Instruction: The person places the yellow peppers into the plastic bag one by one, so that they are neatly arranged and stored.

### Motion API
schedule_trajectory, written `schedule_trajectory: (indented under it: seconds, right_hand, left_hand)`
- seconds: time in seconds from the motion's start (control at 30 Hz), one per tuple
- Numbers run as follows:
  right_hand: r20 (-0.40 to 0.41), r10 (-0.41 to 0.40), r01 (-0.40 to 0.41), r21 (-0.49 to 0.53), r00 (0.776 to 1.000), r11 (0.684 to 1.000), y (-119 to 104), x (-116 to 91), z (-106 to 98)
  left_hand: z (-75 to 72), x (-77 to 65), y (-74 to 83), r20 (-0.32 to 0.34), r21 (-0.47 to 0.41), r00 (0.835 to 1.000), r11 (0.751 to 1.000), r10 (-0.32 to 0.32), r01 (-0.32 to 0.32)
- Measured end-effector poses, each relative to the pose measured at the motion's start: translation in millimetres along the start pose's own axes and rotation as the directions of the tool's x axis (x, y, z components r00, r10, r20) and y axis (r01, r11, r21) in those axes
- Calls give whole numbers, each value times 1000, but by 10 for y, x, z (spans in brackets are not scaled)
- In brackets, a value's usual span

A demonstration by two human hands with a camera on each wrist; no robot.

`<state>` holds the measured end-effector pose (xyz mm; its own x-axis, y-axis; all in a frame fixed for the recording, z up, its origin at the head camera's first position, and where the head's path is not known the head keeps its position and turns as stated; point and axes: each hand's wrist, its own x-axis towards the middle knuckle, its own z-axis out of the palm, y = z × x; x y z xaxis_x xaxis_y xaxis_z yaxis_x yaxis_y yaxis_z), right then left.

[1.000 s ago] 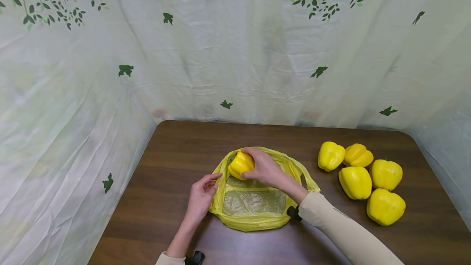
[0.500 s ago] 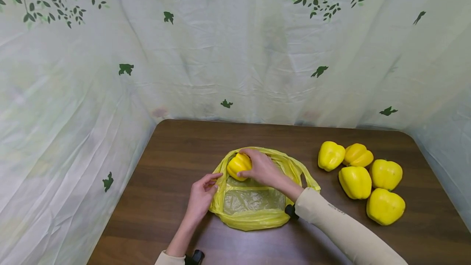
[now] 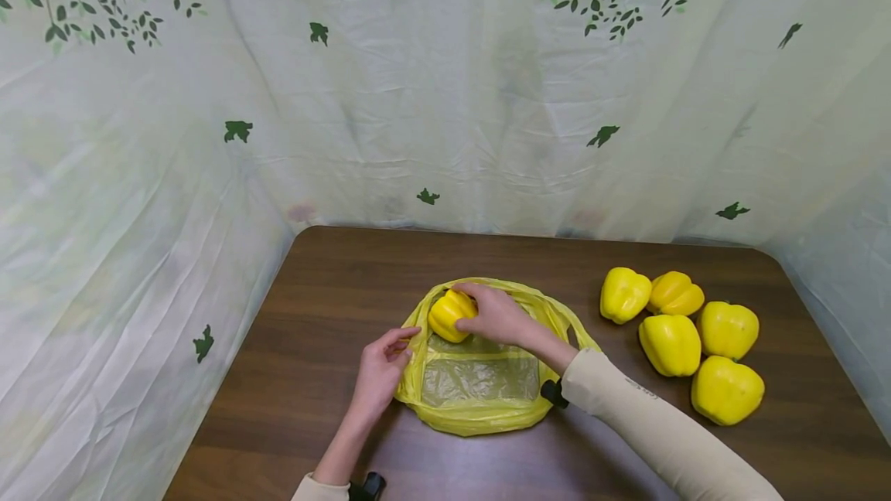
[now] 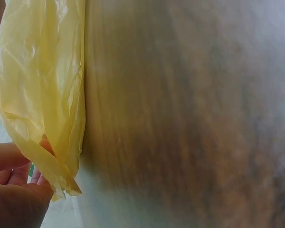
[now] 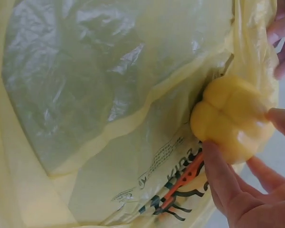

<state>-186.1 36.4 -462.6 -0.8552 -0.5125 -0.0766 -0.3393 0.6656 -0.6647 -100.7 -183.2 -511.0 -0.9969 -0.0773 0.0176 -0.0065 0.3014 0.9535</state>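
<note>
A yellow plastic bag point(image 3: 480, 417) lies spread on the wooden table with its mouth facing up. Inside its far left part, my right hand point(image 3: 497, 319) grips a yellow bell pepper point(image 3: 448, 317), thumb on one side and fingers on the other. The right wrist view shows the lobed end of this bell pepper point(image 5: 232, 114) against the printed plastic. On the left, my left hand point(image 3: 379, 369) holds the bag's rim; in the left wrist view its curled fingers point(image 4: 12, 156) are at a gathered end of the bag point(image 4: 42, 85).
Several yellow bell peppers point(image 3: 670, 345) stand grouped on the right side of the brown table point(image 3: 334, 269). A pale curtain point(image 3: 473, 99) with leaf prints hangs behind the table's far edge and down both sides.
My right hand has shifted the bell pepper slightly left and down inside the bag, and its stem has turned out of sight. The left hand stays at the rim.
</note>
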Motion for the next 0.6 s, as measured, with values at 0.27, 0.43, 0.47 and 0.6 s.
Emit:
schedule_trajectory:
  seconds: [0.27, 0.43, 0.47, 0.6]
  right_hand:
    - [-29, 63, -61, 69, 998, 996, -18, -1, 23]
    - [-67, 111, -105, 91, 992, 990, -26, -5, 65]
    - [-73, 116, -108, 97, 991, 989, -30, -9, 72]
    - [-99, 133, -122, 112, 986, 986, -53, -26, 88]
  left_hand:
    - [-47, -122, 363, 19, -5, 1000, 1000, 19, -19]
    - [-44, -133, 400, 12, 0, 1000, 1000, 16, -16]
    - [-40, -125, 373, 10, -1, 1000, 1000, 13, -13]
    - [-24, -68, 174, 3, -12, 1000, 1000, 8, -8]
